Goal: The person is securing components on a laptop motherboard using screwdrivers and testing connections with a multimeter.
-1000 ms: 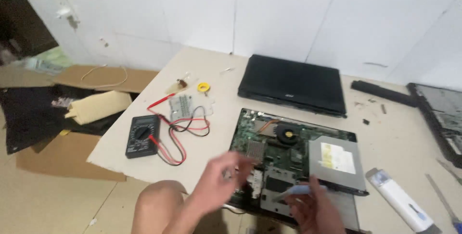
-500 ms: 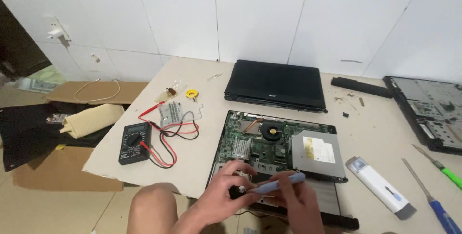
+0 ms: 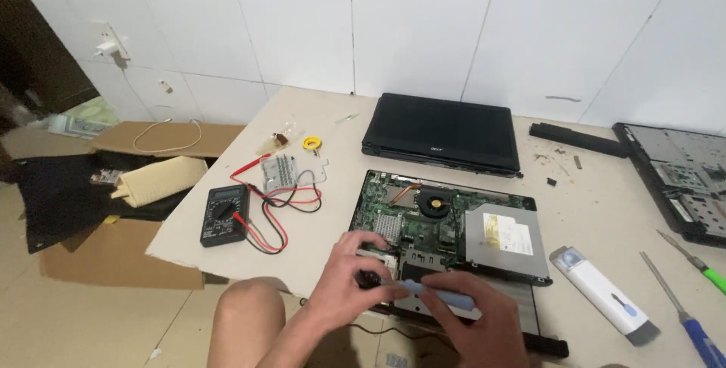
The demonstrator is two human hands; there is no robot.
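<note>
- Head view: right hand (image 3: 484, 326) grips the blue-handled screwdriver (image 3: 439, 294) at the opened laptop's (image 3: 446, 220) front edge.
- Left hand (image 3: 352, 281) pinches its tip end.
- Light, stiff tool, best held by the handle; the bare board looks fragile.

Background: a wall (image 3: 423, 27) of large white tiles with thin dark joints, evenly lit. A white plug (image 3: 106, 46) sits in a wall socket at upper left. The pale beige worktop (image 3: 590, 209) abuts the wall. Beige floor tiles (image 3: 91, 322) lie below, bearing an open cardboard box (image 3: 113, 254); a dark doorway (image 3: 30, 58) at far left.
</note>
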